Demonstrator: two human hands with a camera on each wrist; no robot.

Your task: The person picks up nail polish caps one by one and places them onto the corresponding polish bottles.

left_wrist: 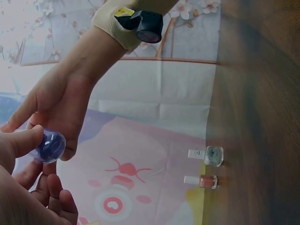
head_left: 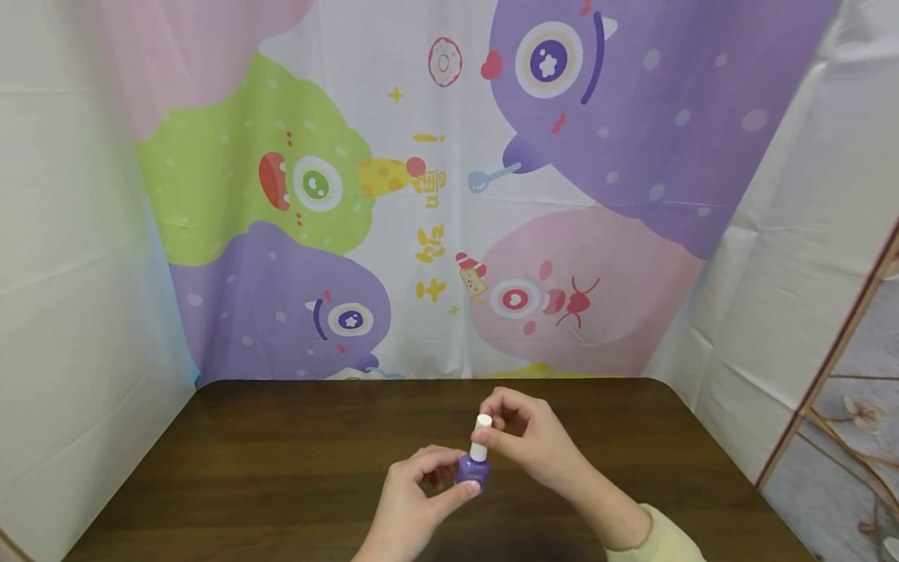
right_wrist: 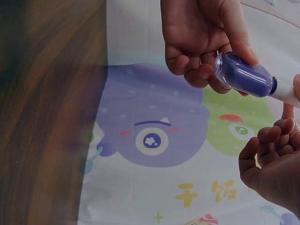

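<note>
A small nail polish bottle of purple, with a long white cap, is held above the table between both hands. My left hand pinches the glass body between thumb and fingers. From the other side, my right hand pinches the white cap between thumb and forefinger. The right wrist view shows the purple glass tilted, its cap fitted against the neck. In the left wrist view the thumb covers part of the bottle.
Two more nail polish bottles stand on the table in the left wrist view, one grey and glittery, one coral, both white-capped. Behind the dark wooden table hangs a cartoon-printed curtain. White cloth flanks the right side.
</note>
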